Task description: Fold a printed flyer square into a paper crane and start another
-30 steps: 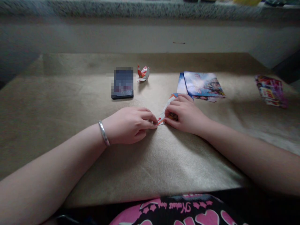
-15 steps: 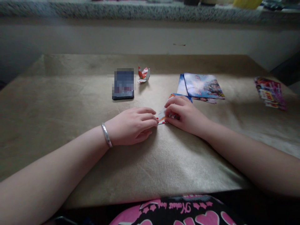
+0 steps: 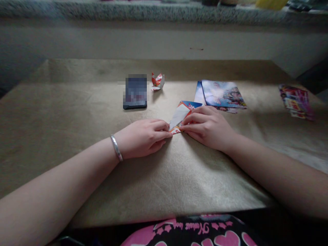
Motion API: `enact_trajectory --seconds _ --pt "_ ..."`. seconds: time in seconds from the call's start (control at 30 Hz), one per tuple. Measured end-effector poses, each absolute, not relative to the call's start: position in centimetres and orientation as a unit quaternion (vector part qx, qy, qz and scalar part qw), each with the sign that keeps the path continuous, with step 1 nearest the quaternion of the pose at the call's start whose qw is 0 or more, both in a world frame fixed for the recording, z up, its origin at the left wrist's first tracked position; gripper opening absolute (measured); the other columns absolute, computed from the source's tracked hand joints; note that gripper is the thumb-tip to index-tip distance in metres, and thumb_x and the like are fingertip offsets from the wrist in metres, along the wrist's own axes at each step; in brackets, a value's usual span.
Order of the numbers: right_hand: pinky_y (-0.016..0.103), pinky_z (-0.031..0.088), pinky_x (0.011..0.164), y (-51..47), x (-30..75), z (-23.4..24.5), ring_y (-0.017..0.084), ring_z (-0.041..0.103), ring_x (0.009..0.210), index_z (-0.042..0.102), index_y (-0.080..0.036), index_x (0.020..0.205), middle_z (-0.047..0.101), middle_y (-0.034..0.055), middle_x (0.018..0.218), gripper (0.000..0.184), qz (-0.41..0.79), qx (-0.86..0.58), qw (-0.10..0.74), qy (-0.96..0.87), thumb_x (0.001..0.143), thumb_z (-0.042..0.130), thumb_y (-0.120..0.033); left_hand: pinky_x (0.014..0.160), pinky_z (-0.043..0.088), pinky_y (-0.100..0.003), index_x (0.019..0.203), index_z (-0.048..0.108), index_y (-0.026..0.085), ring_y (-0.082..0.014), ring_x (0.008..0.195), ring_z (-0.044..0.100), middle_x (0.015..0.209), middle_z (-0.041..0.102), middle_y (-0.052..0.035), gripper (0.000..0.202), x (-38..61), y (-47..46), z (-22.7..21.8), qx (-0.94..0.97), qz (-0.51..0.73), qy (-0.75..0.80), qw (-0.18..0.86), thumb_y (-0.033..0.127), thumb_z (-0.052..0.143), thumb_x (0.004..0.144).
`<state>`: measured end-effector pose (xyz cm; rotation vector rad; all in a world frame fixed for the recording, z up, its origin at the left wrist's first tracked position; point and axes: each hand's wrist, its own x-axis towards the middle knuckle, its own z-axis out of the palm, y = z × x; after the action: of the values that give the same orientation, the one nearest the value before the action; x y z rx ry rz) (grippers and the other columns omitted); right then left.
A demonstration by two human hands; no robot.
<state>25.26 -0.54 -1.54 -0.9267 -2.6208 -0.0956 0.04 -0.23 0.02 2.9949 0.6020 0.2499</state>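
Note:
Between my hands lies a folded sheet of printed paper (image 3: pixel 178 115), white, orange and blue, low on the gold tablecloth. At its near left corner, my left hand (image 3: pixel 143 138), with a silver bangle at the wrist, is closed with its fingertips on the paper. From the other side, my right hand (image 3: pixel 208 126) grips the near right part, its fingers bent over the paper and hiding that end. A small folded paper shape (image 3: pixel 158 81), red and white, stands farther back.
Left of the paper shape is a phone (image 3: pixel 135 92) with a blurred screen. Blue printed sheets (image 3: pixel 224 94) are stacked beyond my right hand. More pink and red printed papers (image 3: pixel 296 100) lie at the far right. A stone sill (image 3: pixel 153 13) runs along the back wall.
My right hand has shifted slightly right and toward me, uncovering more of the folded paper's white and orange face. The left hand has barely moved.

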Motion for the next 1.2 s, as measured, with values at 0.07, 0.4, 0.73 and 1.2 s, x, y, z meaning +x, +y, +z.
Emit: enact_trajectory --seconds 0.07,0.4,0.73,1.2 --pt "0.036 0.042 0.085 -0.53 25.29 -1.60 0.020 0.058 0.097 0.071 -0.030 0.101 0.071 0.0020 0.101 0.021 -0.019 -0.328 0.169 -0.929 0.090 0.053 -0.028 0.089 0.052 -0.032 0.110 0.063 0.016 -0.0180 0.101 0.060 0.113 0.063 -0.0096 0.029 0.08 -0.20 -0.10 0.976 0.098 0.191 0.037 0.015 0.047 0.087" --pt "0.029 0.047 0.078 -0.99 25.71 -1.60 0.018 0.062 0.097 0.071 -0.024 0.100 0.070 0.0014 0.107 0.025 -0.018 -0.342 0.152 -0.927 0.092 0.047 -0.024 0.094 0.051 -0.036 0.115 0.059 0.014 -0.0216 0.109 0.058 0.119 0.063 -0.0086 0.031 0.10 -0.03 -0.36 0.977 0.089 0.191 0.041 0.019 0.049 0.087" --pt "0.028 0.047 0.076 -1.28 25.11 -1.43 0.018 0.060 0.096 0.068 -0.024 0.105 0.070 0.0023 0.106 0.026 -0.027 -0.315 0.148 -0.937 0.092 0.046 -0.019 0.094 0.050 -0.036 0.115 0.060 0.015 -0.0210 0.108 0.058 0.120 0.063 -0.0074 0.030 0.00 0.14 -0.37 0.978 0.095 0.179 0.037 0.018 0.049 0.087" --pt "0.029 0.047 0.075 -0.94 25.15 -1.69 0.017 0.062 0.089 0.071 -0.021 0.088 0.070 0.0046 0.095 0.019 0.030 -0.381 0.208 -0.901 0.089 0.052 -0.022 0.092 0.051 -0.034 0.118 0.056 0.013 -0.0210 0.107 0.057 0.125 0.061 -0.0061 0.033 0.20 -0.04 -0.48 0.979 0.091 0.181 0.002 0.018 0.046 0.087"
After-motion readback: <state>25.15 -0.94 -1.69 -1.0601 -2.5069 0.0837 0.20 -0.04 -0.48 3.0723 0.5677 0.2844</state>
